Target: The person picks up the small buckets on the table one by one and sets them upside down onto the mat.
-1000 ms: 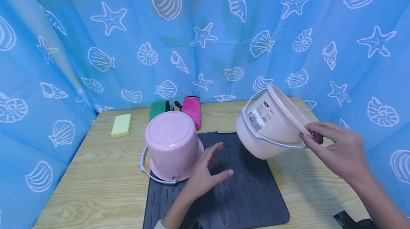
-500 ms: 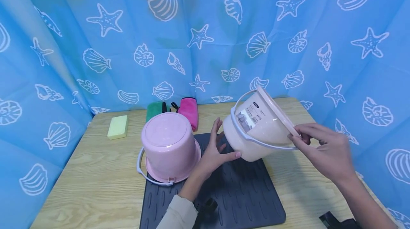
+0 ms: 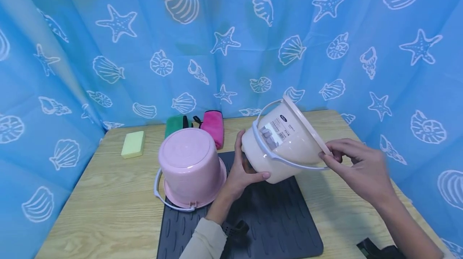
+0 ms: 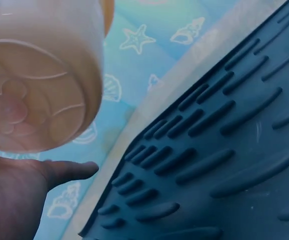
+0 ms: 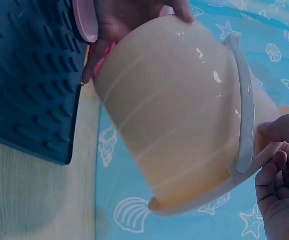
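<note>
A cream bucket [image 3: 302,142] with a label is held tilted above the right part of the black mat, its mouth turned up and right. My right hand [image 3: 361,170] pinches its rim between thumb and fingers, close to where the grey handle [image 5: 247,110] joins. At the bucket's bottom, my left hand [image 3: 240,176] is spread against the base, thumb stretched out below it. The left wrist view shows the moulded base [image 4: 34,100] over my palm. Left of that hand, a pink bucket [image 3: 189,170] stands upside down with its handle lowered to the front left.
Under the buckets lies a black ribbed mat [image 3: 278,223] on a wooden table [image 3: 105,206]. A yellow sponge [image 3: 133,144] sits at the back left. Green cloth [image 3: 174,124] and pink cloth [image 3: 212,126] lie behind the pink bucket. A blue seashell curtain [image 3: 224,74] surrounds the table.
My left hand has moved up and right from beside the pink bucket to the cream bucket's base. The cream bucket and my right hand have shifted left.
</note>
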### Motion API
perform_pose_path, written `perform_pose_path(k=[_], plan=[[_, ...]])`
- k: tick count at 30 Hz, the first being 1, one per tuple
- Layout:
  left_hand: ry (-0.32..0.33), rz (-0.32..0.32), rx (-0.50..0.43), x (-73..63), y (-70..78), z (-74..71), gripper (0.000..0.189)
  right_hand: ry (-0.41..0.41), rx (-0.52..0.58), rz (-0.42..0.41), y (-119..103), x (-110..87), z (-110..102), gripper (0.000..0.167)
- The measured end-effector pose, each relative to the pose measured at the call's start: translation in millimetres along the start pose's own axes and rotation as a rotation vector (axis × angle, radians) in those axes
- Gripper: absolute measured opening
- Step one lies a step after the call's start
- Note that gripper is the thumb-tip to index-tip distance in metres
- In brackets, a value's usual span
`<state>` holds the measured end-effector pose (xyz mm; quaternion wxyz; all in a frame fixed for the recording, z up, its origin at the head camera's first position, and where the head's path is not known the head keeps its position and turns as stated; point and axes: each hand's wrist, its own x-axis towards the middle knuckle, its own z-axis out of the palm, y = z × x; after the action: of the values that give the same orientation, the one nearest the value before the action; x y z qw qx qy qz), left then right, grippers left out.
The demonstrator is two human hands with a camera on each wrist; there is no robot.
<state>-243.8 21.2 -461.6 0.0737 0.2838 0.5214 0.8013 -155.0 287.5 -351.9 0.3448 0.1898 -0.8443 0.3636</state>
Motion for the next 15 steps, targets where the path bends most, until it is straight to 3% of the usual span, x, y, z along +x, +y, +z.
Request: perform_pose_path(k=[7, 15], plan=[[-0.003, 0.049, -0.02, -1.2, 11.9, 4.1, 0.121, -0.048, -0.002, 0.03, -1, 0.0, -3, 0.033], [0.049, 0.06, 0.055, -0.5, 25.6, 3.8, 0.115, -0.047, -0.071, 0.044, -4, -11.7, -12, 0.038]])
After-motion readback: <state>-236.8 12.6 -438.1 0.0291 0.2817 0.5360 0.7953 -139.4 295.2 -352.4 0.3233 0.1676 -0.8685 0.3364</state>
